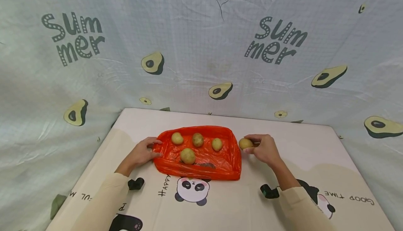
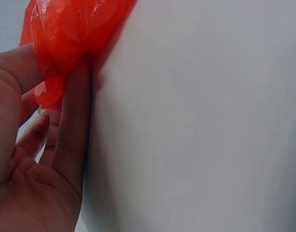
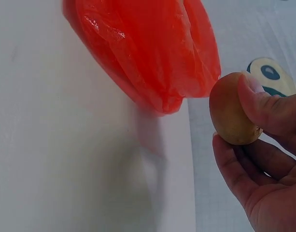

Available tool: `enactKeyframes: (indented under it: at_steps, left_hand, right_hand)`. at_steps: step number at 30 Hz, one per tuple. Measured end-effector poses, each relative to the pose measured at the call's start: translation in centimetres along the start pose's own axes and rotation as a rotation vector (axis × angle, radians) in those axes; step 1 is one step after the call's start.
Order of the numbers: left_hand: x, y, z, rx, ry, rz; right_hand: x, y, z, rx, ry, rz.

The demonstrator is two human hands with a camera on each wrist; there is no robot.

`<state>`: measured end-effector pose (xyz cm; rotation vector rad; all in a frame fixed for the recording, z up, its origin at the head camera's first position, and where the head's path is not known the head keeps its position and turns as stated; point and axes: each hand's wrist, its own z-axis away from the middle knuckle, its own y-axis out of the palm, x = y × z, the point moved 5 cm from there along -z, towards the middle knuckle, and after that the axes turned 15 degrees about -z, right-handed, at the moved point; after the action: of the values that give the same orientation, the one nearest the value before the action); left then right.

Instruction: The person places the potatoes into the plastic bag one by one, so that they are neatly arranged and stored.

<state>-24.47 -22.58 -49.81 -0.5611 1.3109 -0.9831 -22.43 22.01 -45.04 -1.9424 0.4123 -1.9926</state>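
Observation:
A red plastic bag [image 1: 217, 159] lies on the table, spread in a shallow tray-like shape. Several potatoes, among them a larger one [image 1: 188, 156] near the front and a browner one [image 1: 198, 139] behind it, lie inside. At the bag's left end my left hand [image 1: 145, 151] pinches its edge; the left wrist view has thumb and fingers about a bunched bit of red plastic [image 2: 53, 89]. Just beyond the right end, my right hand [image 1: 266, 149] holds another potato [image 3: 232, 108] between thumb and fingertips, apart from the bag.
The white table [image 1: 252, 203] carries printed pandas and lettering. Behind it hangs a pale curtain [image 1: 189, 94] with avocado prints. Black wrist-camera parts [image 1: 136, 183] show beside the left forearm, and a similar black piece [image 1: 269, 191] sits by the right one.

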Motion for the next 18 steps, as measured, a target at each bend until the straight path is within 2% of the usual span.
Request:
enactKeyframes:
  at_steps: [18]
  left_hand:
    - [0.03, -0.06, -0.01, -0.003, 0.003, 0.010]
  right_hand:
    - [1.02, 0.75, -0.02, 0.055, -0.015, -0.030]
